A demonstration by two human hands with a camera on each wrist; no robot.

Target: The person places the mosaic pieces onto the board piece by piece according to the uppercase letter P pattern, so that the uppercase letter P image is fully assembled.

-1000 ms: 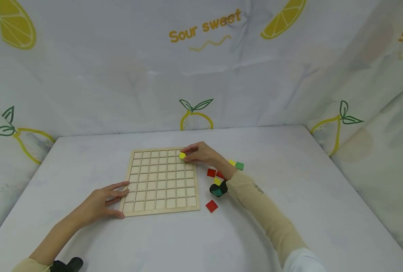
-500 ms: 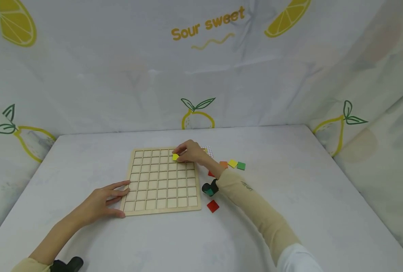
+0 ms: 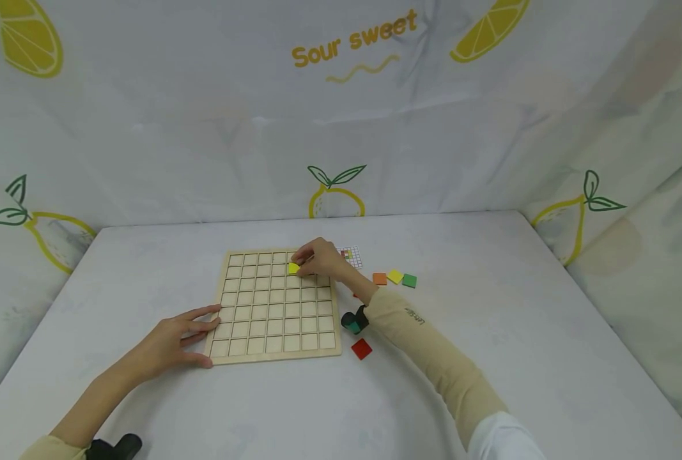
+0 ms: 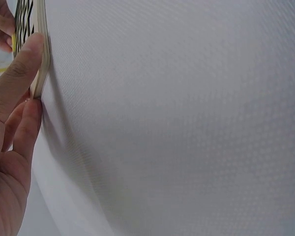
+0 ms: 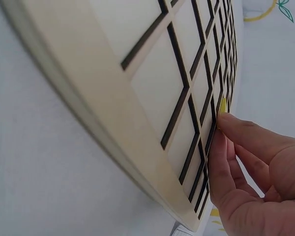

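A light wooden board [image 3: 259, 312] with a grid of square recesses lies on the white table. My right hand [image 3: 320, 257] pinches a yellow square tile [image 3: 293, 268] between thumb and fingers, over the board's far part, right of the middle. In the right wrist view, the yellow tile [image 5: 223, 104] shows as a thin sliver at the fingertips, right at the grid bars. With fingers spread, my left hand [image 3: 170, 342] touches the board's left edge, its thumb at the near left corner. The left wrist view shows those fingertips against the board's side [image 4: 43, 54].
Right of the board lie an orange tile [image 3: 379, 278], another yellow tile [image 3: 395, 276], a green tile [image 3: 410, 281] and a red tile [image 3: 361, 349]. A printed grid card [image 3: 353, 257] sits behind my right hand. Black wrist gear [image 3: 355, 319] hangs below the right forearm.
My right hand has moved left across the board with the yellow tile, then slightly lower toward the grid. This uncovers the card and the orange tile. My left hand stays put.
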